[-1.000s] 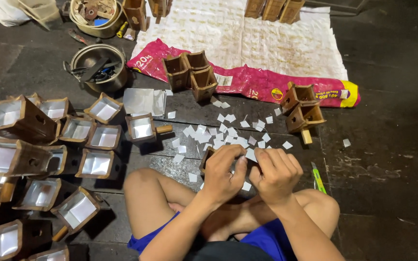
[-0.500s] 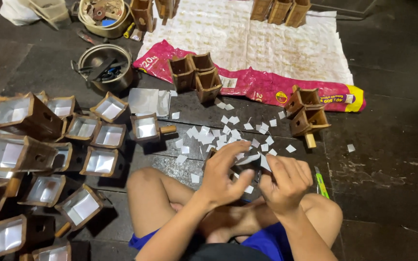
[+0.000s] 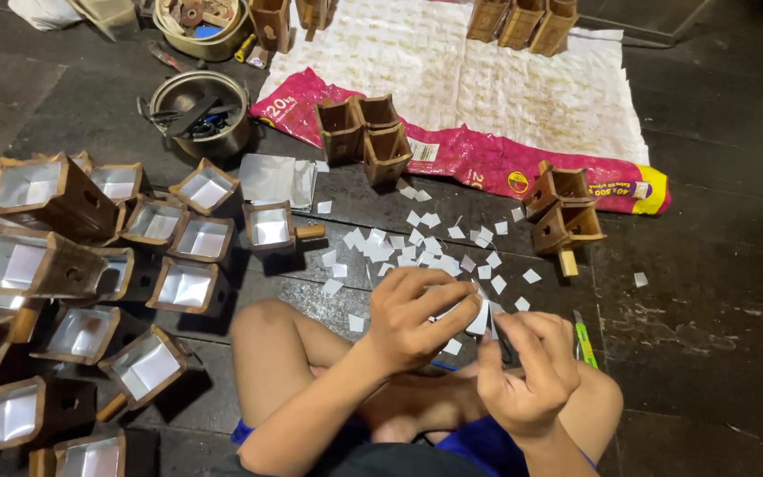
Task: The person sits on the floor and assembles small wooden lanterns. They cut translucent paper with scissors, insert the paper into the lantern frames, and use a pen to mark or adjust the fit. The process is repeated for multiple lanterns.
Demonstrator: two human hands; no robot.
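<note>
I sit cross-legged on a dark floor. My left hand (image 3: 412, 314) and my right hand (image 3: 527, 367) meet over my lap, both pinching a small white paper piece (image 3: 479, 318). A dark object partly shows under my right fingers; what it is cannot be told. Just beyond my hands lie several small white paper squares (image 3: 417, 243) scattered on the floor. A small wooden box with a foil lining and a peg handle (image 3: 274, 225) stands nearest, to the left of the squares.
Several foil-lined wooden boxes (image 3: 90, 265) crowd the left. Unlined wooden boxes stand at centre (image 3: 364, 132) and right (image 3: 562, 216) by a pink-edged sack sheet (image 3: 487, 79). A metal pot of tools (image 3: 200, 110), a foil sheet (image 3: 271, 177) and a green cutter (image 3: 585, 340) lie nearby.
My hands have drawn back toward my lap and a little right, away from the scattered squares, now pinching a white piece between them. The view has shifted slightly.
</note>
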